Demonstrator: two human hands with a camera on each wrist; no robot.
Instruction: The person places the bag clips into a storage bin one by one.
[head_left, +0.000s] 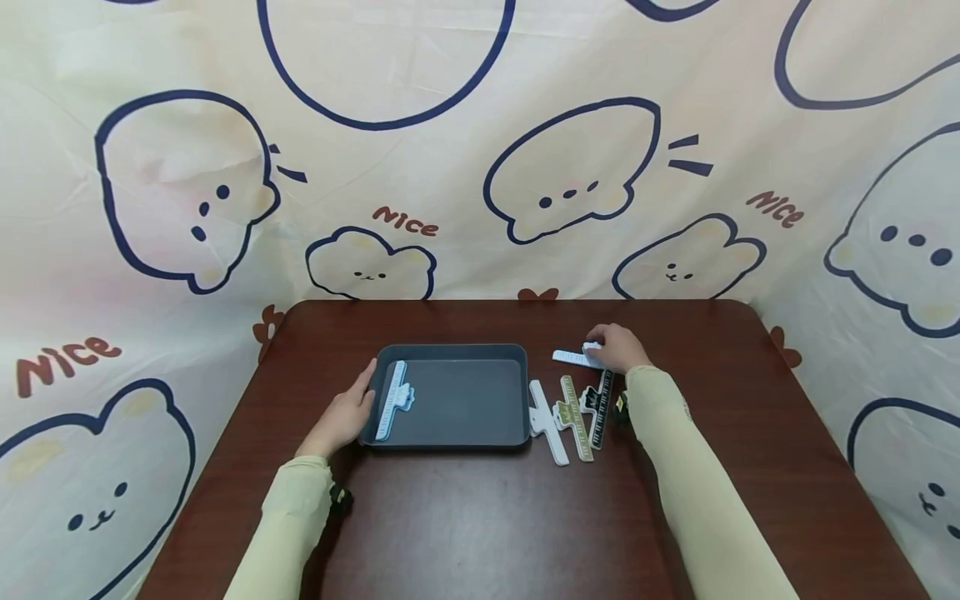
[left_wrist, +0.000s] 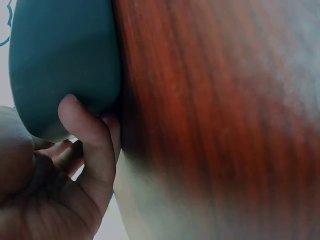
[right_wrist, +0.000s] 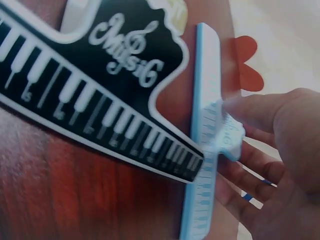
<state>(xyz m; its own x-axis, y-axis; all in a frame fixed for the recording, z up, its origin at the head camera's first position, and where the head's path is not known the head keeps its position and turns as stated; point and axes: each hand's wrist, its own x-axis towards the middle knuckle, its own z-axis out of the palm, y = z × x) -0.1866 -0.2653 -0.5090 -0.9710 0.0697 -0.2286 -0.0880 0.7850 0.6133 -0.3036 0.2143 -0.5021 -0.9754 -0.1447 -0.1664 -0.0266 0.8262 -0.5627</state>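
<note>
At the left end of the dark grey tray, my left hand holds its edge; in the left wrist view a fingertip presses the tray's outer wall. A light-blue sheet-music clip lies inside the tray at its left. My right hand pinches the handle of another light-blue clip, which has piano keys printed along its bar. Below that hand lie a black clip lettered "Music", a gold clip and a white clip, side by side right of the tray.
Everything stands on a dark brown wooden table with rounded far corners. Behind and beside it hangs a pale cloth printed with blue-outlined bears. The black clip's end is very near the held clip.
</note>
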